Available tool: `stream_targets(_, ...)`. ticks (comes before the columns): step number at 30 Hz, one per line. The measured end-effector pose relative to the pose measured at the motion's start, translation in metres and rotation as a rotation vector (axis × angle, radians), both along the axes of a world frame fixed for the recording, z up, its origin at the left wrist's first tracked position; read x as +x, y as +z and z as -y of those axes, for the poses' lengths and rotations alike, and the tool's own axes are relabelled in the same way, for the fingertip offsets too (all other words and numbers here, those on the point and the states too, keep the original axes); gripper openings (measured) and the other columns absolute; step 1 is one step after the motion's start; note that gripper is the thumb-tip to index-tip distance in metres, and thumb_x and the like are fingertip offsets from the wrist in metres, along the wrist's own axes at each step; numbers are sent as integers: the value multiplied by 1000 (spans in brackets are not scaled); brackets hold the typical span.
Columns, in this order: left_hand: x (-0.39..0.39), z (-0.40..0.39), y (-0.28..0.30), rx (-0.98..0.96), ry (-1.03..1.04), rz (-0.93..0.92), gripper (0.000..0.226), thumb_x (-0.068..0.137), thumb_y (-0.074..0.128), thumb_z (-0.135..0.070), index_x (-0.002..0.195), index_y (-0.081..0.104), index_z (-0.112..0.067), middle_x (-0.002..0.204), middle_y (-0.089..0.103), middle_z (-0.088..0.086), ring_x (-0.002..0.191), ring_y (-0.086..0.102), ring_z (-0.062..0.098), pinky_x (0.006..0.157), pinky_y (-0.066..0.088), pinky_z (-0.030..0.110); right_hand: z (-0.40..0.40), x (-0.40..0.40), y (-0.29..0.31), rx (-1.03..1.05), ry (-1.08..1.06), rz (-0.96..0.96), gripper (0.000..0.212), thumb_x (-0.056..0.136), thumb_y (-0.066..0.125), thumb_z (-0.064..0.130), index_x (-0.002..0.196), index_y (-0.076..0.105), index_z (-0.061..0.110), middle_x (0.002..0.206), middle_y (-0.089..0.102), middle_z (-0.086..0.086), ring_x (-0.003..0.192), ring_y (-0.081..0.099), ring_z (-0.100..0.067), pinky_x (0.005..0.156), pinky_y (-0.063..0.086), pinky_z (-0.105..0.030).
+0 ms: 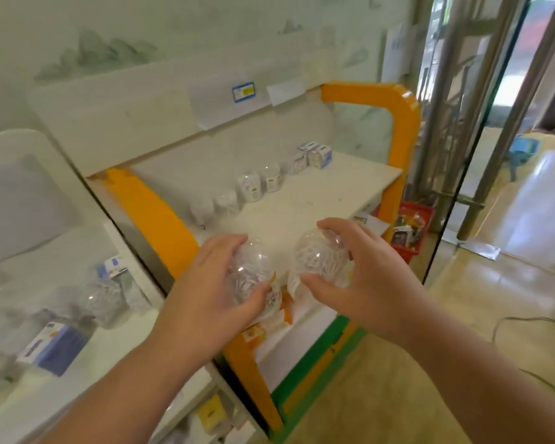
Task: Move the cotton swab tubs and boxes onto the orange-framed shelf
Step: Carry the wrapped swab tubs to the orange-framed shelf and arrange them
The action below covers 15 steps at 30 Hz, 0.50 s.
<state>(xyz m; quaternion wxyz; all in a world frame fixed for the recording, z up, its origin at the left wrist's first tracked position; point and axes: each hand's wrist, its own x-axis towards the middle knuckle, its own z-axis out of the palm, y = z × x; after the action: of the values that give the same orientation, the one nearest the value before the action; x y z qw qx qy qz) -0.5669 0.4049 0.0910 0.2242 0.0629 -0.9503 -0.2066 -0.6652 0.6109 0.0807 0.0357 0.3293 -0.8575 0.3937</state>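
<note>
At frame centre, the left hand (205,283) grips one clear round plastic cotton swab tub (249,272); the right hand (362,270) grips another (319,261), above the orange-framed white shelf (302,206).

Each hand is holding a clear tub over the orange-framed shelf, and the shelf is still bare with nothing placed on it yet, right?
Not quite. The left hand and right hand each hold a clear tub over the shelf, but it is not bare: the head view shows tubs and boxes already lined along its back.
</note>
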Motion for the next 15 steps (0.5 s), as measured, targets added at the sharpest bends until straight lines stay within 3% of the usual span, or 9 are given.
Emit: stream_targets(15, -166, -1, -23, 38, 72, -17, 65, 80, 64, -50, 137, 40, -32, 133, 41, -18, 119, 42, 1, 95, 34, 17, 19, -181, -9, 108, -9, 9, 71, 79, 67, 59, 139, 31, 47, 140, 38, 26, 122, 43, 0, 94, 37, -21)
